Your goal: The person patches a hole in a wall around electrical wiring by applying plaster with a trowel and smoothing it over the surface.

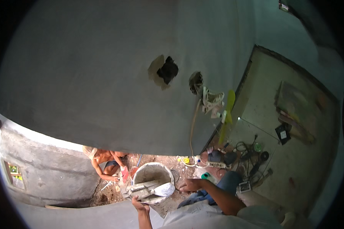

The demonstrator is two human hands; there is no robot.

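One pale, crusted bucket (151, 173) stands on the rubble-strewn ground before the person, with at least two flat boards (141, 187) and one whitish lump (164, 189) lying across its mouth. Of the person's two hands, the left hand (140, 205) is at the bucket's near edge, fingers raised beside the boards; whether its grip is pinching one of them cannot be told. The right hand (191, 185) is just right of the bucket, near one blue-clad knee (231, 181), its fingers loosely bent; whether that grip holds anything cannot be told either. Beyond the bucket, to the left, crouches one co-worker (103, 160) in one pale cap (90, 151). Two ragged holes (168, 70) break the grey wall (95, 84), and one fan (224, 116) shows two yellow blades. One small window (14, 175) opens at far left.
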